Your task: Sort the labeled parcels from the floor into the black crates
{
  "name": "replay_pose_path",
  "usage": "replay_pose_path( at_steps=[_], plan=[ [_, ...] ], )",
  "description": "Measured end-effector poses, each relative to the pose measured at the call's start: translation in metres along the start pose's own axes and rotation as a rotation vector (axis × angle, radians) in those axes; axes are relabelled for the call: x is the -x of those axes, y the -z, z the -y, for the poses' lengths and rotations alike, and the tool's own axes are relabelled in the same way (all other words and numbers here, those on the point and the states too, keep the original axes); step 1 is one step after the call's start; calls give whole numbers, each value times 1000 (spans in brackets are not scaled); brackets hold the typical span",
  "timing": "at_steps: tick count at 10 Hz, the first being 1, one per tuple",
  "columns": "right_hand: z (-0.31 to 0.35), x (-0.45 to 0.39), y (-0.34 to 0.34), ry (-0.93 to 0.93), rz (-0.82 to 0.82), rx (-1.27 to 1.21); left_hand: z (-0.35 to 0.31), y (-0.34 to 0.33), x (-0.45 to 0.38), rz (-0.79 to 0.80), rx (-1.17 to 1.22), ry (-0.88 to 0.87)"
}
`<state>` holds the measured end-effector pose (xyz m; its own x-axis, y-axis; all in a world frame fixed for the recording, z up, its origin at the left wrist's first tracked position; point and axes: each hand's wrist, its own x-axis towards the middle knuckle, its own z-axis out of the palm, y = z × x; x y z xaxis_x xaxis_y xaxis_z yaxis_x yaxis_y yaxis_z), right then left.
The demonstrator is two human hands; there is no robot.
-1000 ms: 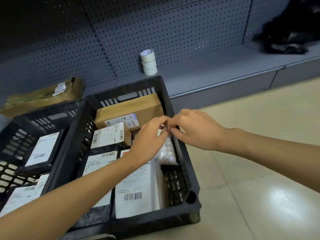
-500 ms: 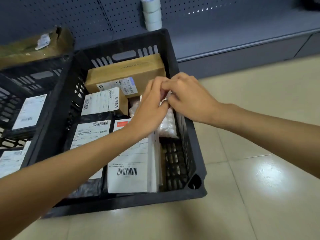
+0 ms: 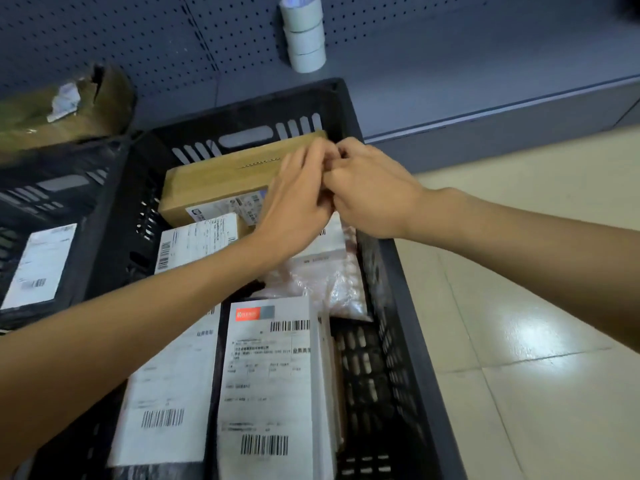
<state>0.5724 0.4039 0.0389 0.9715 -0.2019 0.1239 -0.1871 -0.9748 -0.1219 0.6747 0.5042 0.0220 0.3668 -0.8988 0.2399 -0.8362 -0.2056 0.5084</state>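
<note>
Overhead, we see both hands meeting above the far right corner of the crate (image 3: 408, 306). Left hand (image 3: 294, 202) and right hand (image 3: 374, 192) touch at the fingertips, fingers curled in toward each other; blur hides what sits between them, so we cannot tell whether either pinches anything.

Just below the hands lies a clear bag (image 3: 329, 282) of pale beads, against the crate's right wall. Long axis runs near-to-far, its labelled end under the hands, its bottom edge toward us. It may be that the fingers hold its top, but the contact is hidden.

Other parcels in the same crate:
- brown box (image 3: 221, 178) at the far end, long axis left-to-right, label on its near face, partly behind the left hand.
- small white-labelled box (image 3: 197, 240) just in front of it, tilted.
- white box (image 3: 273, 386) near us, long axis near-to-far, barcode at its near end.
- dark bag (image 3: 166, 393) with a white label, left of the white box, crossed by the left forearm.

A second crate (image 3: 86, 188) touches the first on the left and holds a labelled parcel (image 3: 38, 265). Behind it, a torn carton (image 3: 69, 112). Three tape rolls (image 3: 304, 32) stand stacked on the grey shelf (image 3: 467, 74), against a pegboard (image 3: 138, 39). Tiled floor (image 3: 519, 341) to the right.
</note>
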Motion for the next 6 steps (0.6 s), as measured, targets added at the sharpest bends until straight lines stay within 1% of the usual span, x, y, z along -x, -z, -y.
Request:
replay_pose_path(
  at_steps=[1,2,3,4,5,6],
  plan=[
    [-7,-21,-3,-92,-55,-61,0,1,-26,-33,12,-41],
    [-7,-18,-5,-208,-108,-252,1,-5,-33,-42,53,-68],
    [-4,-16,-3,-344,-137,-548,0,-5,-35,-5,118,-73],
    [-1,-17,-5,-423,-165,-746,-3,0,-37,11,35,-84],
    [-1,-17,-5,-381,-89,-622,-8,12,-38,57,-87,-98],
    [-2,-19,17,-401,70,-628,-15,20,-46,164,-185,-64]
  ],
)
